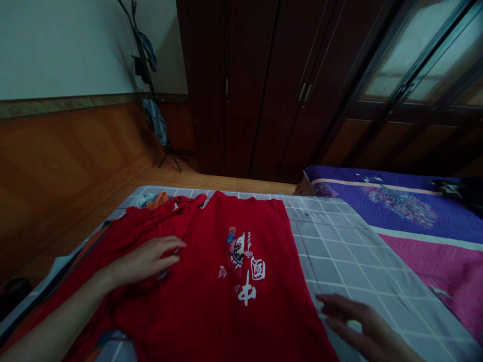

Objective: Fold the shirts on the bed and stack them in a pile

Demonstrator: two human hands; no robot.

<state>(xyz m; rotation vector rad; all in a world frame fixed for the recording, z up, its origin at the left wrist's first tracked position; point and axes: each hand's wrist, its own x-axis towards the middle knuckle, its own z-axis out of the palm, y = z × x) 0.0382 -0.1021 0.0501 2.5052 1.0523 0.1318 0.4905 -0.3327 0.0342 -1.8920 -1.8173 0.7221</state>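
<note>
Hands (pixel 149 259) (pixel 364 327) flank 1 red shirt (pixel 211 301) between them.

It's dim in here, with a cool, bluish cast. Soft light seems to come from the right: the slim black coat stand (pixel 142 50) throws a faint shadow leftward on the pale painted wall (pixel 75 45). The tall dark-brown wooden wardrobe (pixel 245 85) sinks almost to black, with small glints on its handles. Past the far right corner of the grey, white-gridded surface (pixel 339 246), frosted glass panes (pixel 411 45) look milky. The red fabric shirt (pixel 204 301) stays vivid, its white print readable. The right hand (pixel 356 322) looks slightly soft. Wide-angle stretching makes lines lean toward the sides.
</note>
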